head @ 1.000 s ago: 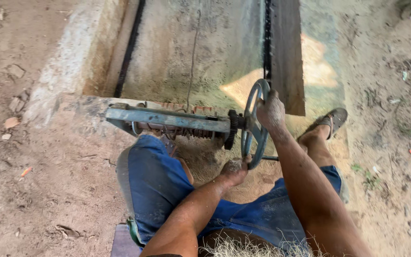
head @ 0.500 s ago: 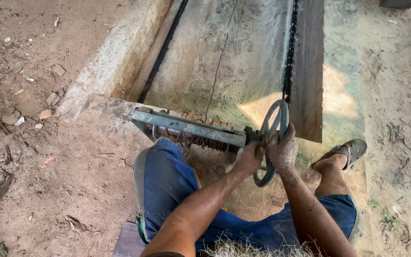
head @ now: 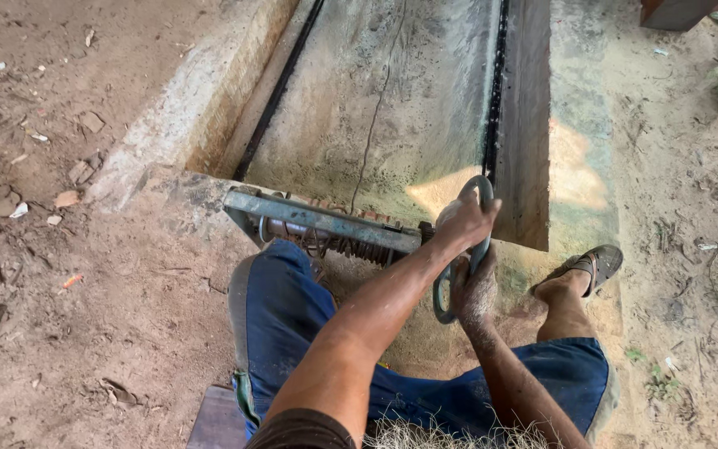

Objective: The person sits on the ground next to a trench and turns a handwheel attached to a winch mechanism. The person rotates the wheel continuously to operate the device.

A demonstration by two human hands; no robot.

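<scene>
A dark metal hand wheel (head: 440,301) stands on edge at the right end of a grey steel bar (head: 326,219), with a rusty ribbed roller (head: 351,246) under the bar. My left hand (head: 464,221) grips the top of the wheel's rim. Just below it, my right hand (head: 475,291) holds the lower part of the rim. I sit behind the wheel in blue shorts, knees apart. A chain (head: 496,100) runs away from the wheel along a dark wooden plank (head: 527,125).
A sunken concrete bed (head: 376,100) with a raised kerb (head: 184,108) lies ahead. My sandalled foot (head: 585,266) rests on sandy ground at the right. Stones and litter dot the dirt at the left. A wooden seat edge (head: 213,420) shows below.
My left hand has climbed from the wheel's lower rim to its top, while my right hand has dropped from the top to the lower rim. The view has shifted right.
</scene>
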